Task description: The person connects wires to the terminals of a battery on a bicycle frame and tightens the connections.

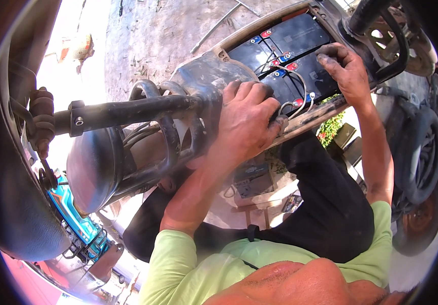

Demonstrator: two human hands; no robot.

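Observation:
Black batteries with red and blue terminals sit in a long metal frame. The nearer battery (305, 79) lies between my hands; a farther battery (305, 33) stands behind it. My left hand (247, 117) is at the nearer battery's left end, with its fingers bent and its thumb by the frame's near rail (318, 111). What lies under those fingers is hidden. Over the right end is my right hand (348, 71), fingers curled and thumb close to the index finger; anything in that pinch is too small to make out. Thin pale wires (300, 81) loop across the terminals.
Left of the frame are a black bar (132, 113), thick coiled springs (168, 137) and a rounded dark housing (92, 168). Black tubing (422, 152) and a wheel (419, 218) stand at the right. A thin metal rod (216, 28) lies on the ground beyond.

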